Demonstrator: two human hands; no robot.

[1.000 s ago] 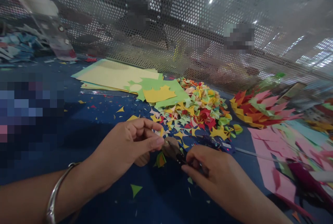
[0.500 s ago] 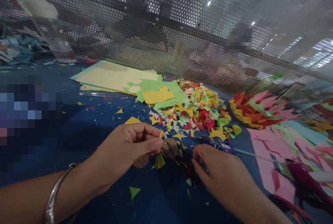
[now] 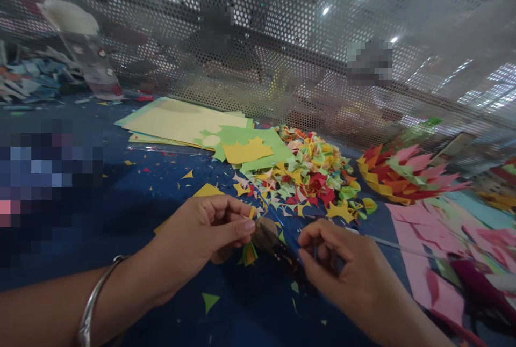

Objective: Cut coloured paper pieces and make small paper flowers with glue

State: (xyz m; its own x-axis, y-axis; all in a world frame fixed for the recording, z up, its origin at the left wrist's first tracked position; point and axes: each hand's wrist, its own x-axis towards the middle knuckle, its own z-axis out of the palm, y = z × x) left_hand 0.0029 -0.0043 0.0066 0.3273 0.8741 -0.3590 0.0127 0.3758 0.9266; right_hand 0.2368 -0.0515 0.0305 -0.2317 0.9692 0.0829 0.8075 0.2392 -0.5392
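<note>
My left hand, a silver bangle on its wrist, is closed in a pinch on a small folded piece of yellow paper. My right hand has thumb and forefinger pinched on a thin blue strand, which slants up and left towards the paper pieces. Just below my left fingertips is a small green and yellow folded paper piece. Between my hands lie a brown round piece and a dark object whose kind I cannot make out.
Behind my hands spreads a heap of folded coloured paper beside stacked sheets. A red, pink and yellow paper flower and pink strips lie right. Perforated metal stands behind; a plastic cup is at left.
The blue strand now shows between my right fingers, where it was not visible before. My right fingers have lifted and opened out slightly. My left hand keeps its pinch; the whole view has shifted slightly.
</note>
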